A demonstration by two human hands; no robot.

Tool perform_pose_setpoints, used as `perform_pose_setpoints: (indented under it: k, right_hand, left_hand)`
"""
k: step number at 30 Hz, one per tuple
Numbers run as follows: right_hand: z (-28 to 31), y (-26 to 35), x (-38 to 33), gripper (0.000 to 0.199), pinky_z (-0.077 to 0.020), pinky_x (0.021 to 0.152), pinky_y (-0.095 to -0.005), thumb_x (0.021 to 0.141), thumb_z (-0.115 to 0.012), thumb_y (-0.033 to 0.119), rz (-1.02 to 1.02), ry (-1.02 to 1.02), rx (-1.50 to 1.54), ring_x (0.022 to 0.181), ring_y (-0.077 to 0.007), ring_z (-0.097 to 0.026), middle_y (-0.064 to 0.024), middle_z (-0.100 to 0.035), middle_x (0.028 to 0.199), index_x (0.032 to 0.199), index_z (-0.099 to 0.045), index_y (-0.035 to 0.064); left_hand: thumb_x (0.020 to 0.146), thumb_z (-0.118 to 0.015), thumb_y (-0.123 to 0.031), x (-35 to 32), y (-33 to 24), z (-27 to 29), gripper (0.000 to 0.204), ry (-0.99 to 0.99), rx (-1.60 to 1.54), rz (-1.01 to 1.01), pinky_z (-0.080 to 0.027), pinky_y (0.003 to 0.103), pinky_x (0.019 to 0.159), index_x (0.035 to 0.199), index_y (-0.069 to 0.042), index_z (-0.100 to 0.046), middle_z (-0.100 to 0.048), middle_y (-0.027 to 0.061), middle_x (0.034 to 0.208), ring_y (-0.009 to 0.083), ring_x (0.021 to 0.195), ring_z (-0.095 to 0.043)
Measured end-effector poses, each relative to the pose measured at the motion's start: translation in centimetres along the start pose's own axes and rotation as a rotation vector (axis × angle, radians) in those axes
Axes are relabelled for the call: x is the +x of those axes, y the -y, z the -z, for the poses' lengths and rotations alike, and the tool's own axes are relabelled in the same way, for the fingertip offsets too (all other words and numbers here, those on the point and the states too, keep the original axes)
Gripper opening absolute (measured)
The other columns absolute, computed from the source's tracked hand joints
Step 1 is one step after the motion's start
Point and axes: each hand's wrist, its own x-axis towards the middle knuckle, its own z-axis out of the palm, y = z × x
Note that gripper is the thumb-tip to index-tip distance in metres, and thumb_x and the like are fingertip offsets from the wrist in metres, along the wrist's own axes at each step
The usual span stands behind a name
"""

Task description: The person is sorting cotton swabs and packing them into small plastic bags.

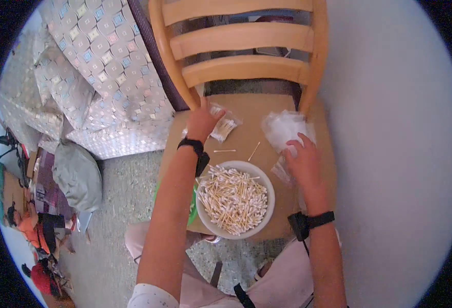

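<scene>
A white bowl point(271, 208) heaped with cotton swabs point(233, 200) stands near the front of the chair seat. Beyond it on the left, my left hand point(202, 122) rests beside small clear bags of swabs point(225, 129), its thumb and index finger apart; its other fingers are hidden. My right hand point(305, 161) is over a pile of thin clear plastic bags point(286, 128), fingers bent but spread. Another clear bag point(282, 170) lies by its thumb. Between the hands lie two loose swabs, one crosswise point(225, 151) and one slanted point(254, 151).
The wooden chair's slatted back point(244, 41) rises at the far side. Left stands a bed or couch with patterned cloth point(113, 61), and a grey-green bag point(78, 174) sits on the floor. A plain wall point(390, 154) is close on the right. Other people point(36, 231) sit at far left.
</scene>
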Motion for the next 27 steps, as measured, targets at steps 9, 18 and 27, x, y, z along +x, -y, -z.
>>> perform_pose_setpoints:
  k: [9,18,27]
  right_hand:
    - [2.1,0.3,0.4,0.017,-0.0450,0.089,-0.0385,0.086,-0.060,0.019,-0.088,-0.109,0.347,0.101,-0.0298,-0.059,-0.0138,-0.065,0.107,0.093,-0.069,0.0070]
    - [0.6,3.0,-0.3,0.030,-0.0469,0.058,-0.0213,0.091,-0.058,0.023,-0.525,-0.037,1.247,0.071,-0.0095,-0.063,-0.0054,-0.068,0.091,0.116,-0.059,0.0063]
    - [4.7,9.3,-7.4,0.038,-0.0432,0.046,-0.0199,0.088,-0.063,0.018,-0.264,-0.091,1.180,0.061,-0.0071,-0.059,-0.0036,-0.068,0.080,0.124,-0.054,0.0083]
  left_hand:
    - [0.092,-0.053,-0.020,-10.0,-1.3,11.5,0.021,0.070,-0.458,-0.215,-0.040,0.038,0.057,0.105,-0.003,-0.056,-0.053,0.0156,0.071,0.0285,0.061,-0.050]
    - [0.086,-0.056,-0.006,-27.0,7.0,15.3,0.013,0.184,-0.503,-0.229,-0.048,0.033,0.064,0.096,-0.002,-0.064,-0.064,0.0111,0.079,0.0228,0.068,-0.061]
    - [0.084,-0.061,-0.013,-25.4,2.5,12.4,0.044,0.406,-0.781,-0.423,-0.041,0.033,0.092,0.126,-0.006,-0.050,-0.057,0.0100,0.115,0.0228,0.098,-0.055]
